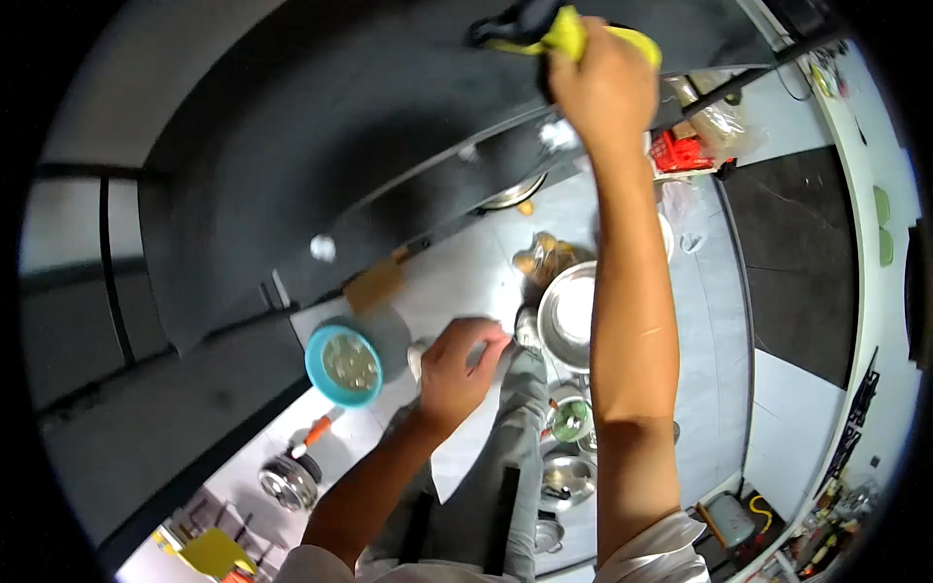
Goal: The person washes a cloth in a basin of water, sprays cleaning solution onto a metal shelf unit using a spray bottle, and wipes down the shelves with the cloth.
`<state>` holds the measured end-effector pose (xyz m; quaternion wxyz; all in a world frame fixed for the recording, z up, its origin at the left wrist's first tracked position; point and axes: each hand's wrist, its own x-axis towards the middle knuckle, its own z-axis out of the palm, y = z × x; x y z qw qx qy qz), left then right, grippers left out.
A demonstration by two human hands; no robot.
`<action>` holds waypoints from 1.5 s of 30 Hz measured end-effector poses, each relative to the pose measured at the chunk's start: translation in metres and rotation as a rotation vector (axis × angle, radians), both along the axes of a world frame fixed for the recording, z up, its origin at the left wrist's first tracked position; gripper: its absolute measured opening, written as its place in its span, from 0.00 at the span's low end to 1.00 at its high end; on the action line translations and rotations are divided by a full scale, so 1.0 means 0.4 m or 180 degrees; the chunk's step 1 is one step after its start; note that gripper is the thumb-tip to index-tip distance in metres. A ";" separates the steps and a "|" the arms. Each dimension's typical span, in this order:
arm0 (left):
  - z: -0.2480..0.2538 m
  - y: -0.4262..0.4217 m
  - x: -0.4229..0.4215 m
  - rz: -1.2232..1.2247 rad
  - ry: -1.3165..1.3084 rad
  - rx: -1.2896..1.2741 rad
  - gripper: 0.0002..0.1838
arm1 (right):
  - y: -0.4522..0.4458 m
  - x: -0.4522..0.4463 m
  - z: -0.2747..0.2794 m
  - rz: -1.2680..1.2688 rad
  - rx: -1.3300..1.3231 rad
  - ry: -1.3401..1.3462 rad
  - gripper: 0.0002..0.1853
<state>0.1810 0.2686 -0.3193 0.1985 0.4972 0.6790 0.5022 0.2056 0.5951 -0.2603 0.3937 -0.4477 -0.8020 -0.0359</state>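
At the top, my right hand [607,92] is closed around a yellow and black thing [564,34], held against or just over a large dark panel [389,107]. Its exact kind does not show. Low in the middle, my left hand [459,374] hangs in front of my legs with its fingers loosely curled. Nothing shows in it. White blobs, a lone one [323,248] and another near my right wrist [559,136], appear on the dark panel.
A turquoise basin [345,364] of cloudy water stands on the floor, with a lidded pot [289,483] nearby. Right of my legs are a steel bowl [552,316] and several pans. A bag of potatoes or onions [546,257] and a red basket [678,153] lie further up.
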 end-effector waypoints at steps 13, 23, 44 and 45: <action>-0.476 -0.667 -0.128 0.1464 -0.1531 -0.2134 0.20 | -0.944 -0.179 -0.385 0.1032 -0.4634 0.3579 0.16; -0.798 -0.387 -0.311 0.1725 -0.2408 0.0055 0.14 | -0.924 -0.093 -0.710 0.1134 -0.5473 0.3930 0.34; -0.851 -0.425 -0.684 0.3025 0.2029 0.2353 0.16 | -0.494 -0.356 -0.856 0.1223 -0.0326 -0.0991 0.30; -0.846 -0.427 -0.709 0.3148 0.1636 0.2244 0.17 | -0.498 -0.350 -0.861 0.1238 -0.0174 -0.0957 0.30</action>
